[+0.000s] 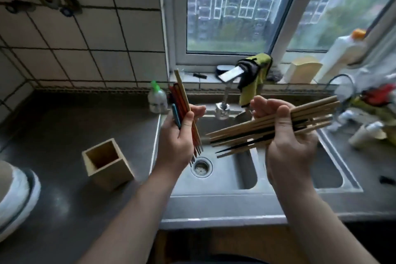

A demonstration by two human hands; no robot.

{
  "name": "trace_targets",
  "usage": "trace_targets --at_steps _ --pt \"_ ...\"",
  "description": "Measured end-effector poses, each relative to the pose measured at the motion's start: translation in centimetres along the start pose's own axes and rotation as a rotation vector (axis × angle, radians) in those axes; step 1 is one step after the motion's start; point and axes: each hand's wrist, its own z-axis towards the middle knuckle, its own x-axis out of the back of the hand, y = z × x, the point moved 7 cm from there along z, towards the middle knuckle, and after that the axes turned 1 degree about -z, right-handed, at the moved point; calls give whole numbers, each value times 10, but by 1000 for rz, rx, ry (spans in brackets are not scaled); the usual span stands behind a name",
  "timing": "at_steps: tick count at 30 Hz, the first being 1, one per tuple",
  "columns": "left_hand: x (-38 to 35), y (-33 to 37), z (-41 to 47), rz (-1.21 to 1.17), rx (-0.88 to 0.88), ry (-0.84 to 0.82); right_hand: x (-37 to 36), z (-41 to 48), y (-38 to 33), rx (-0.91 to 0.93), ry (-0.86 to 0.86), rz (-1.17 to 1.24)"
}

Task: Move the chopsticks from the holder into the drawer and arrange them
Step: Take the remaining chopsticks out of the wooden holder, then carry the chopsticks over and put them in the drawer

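My left hand [181,135] grips a small bunch of coloured chopsticks [182,100], red, orange, blue and one pale wooden, held nearly upright with tips pointing down over the sink. My right hand [287,141] holds a larger bundle of wooden and black chopsticks [246,133], lying almost level with tips pointing left. The square wooden holder [108,164] stands on the counter at the left, and I see nothing inside it. No drawer is in view.
A double steel sink [227,178] lies below both hands, with a tap [225,100] behind. A soap bottle [157,98] stands at the sink's back left corner. A white appliance [15,197] sits at far left; bottles and clutter [368,126] crowd the right.
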Motion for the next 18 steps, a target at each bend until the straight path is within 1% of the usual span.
trace_targets --at_steps 2,6,12,18 --pt "-36 2 -23 -3 -11 -64 43 -15 -18 15 53 -61" --pt "-121 14 -88 -93 9 -249 143 -55 -62 84 193 -165" --pt "-235 24 -194 -134 61 -493 282 -119 -119 155 413 -203" --pt "-341 37 -291 -126 132 -751 393 -186 -174 176 636 -308"
